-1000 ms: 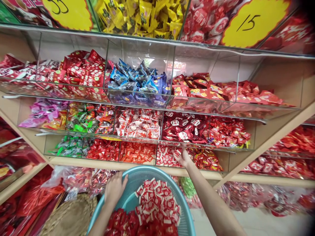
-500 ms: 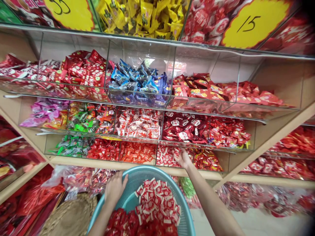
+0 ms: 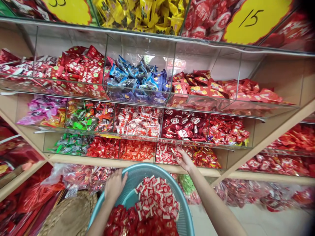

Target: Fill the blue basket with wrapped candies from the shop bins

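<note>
My left hand (image 3: 114,186) grips the far rim of a teal plastic basket (image 3: 137,172) at the bottom centre. The basket holds a heap of small red-and-white candies (image 3: 157,198) and darker red wrapped candies (image 3: 128,223). My right hand (image 3: 183,159) reaches into the lowest clear bin of red-and-white candies (image 3: 166,154), fingers curled down onto the sweets. What the fingers enclose is hidden.
Tiered clear acrylic bins fill a wooden shelf: blue packets (image 3: 137,78), red packets (image 3: 78,70), green sweets (image 3: 73,144), pink wrappers (image 3: 44,109). Yellow price tags (image 3: 253,21) hang above. Bagged red sweets lie below, and a woven basket (image 3: 69,216) sits at lower left.
My right hand has gone from open fingers above the bin to curled fingers pressed into the red-and-white candies. The view has tilted slightly down. My left hand has stayed on the rim.
</note>
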Demonstrator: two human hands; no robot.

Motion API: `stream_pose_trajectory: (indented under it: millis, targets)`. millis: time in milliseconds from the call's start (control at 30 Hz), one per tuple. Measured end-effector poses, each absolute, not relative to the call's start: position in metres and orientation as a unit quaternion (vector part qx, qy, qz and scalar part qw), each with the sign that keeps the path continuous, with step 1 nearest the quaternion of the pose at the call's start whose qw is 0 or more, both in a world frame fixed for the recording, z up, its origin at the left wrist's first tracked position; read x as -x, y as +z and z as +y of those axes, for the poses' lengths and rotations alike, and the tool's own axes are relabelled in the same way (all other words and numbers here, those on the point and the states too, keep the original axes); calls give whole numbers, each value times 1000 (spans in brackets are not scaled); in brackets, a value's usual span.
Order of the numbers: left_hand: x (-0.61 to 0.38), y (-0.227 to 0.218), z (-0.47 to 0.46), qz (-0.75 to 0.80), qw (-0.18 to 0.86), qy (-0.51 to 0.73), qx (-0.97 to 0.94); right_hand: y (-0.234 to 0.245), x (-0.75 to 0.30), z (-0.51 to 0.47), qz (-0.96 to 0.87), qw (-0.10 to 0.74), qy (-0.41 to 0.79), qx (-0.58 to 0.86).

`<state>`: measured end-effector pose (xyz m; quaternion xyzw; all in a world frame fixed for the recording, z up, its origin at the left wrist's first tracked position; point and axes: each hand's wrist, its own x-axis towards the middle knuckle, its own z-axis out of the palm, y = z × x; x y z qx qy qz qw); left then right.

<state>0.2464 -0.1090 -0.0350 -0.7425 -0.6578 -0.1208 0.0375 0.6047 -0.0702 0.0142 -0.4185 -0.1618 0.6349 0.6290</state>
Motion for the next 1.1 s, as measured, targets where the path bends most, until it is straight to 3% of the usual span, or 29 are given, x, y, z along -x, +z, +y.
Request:
stream_pose_trajectory:
  millis: [233,667,933,1100]
  targets:
    - [-247,-35,-109,-655,49,-114,745,20,-581,-141,-219,532,665,476]
    - [-248,-34,-110,-661,42,-114,741,9,-553,-211,-431,338,583,600]
    - [-246,-34,-110,-660,43,-112,742,-10,-539,-207,-487,305,522,630]
    - [-246,-35,-110,-654,55,-113,746,-20,-541,-207,-550,328,452,621]
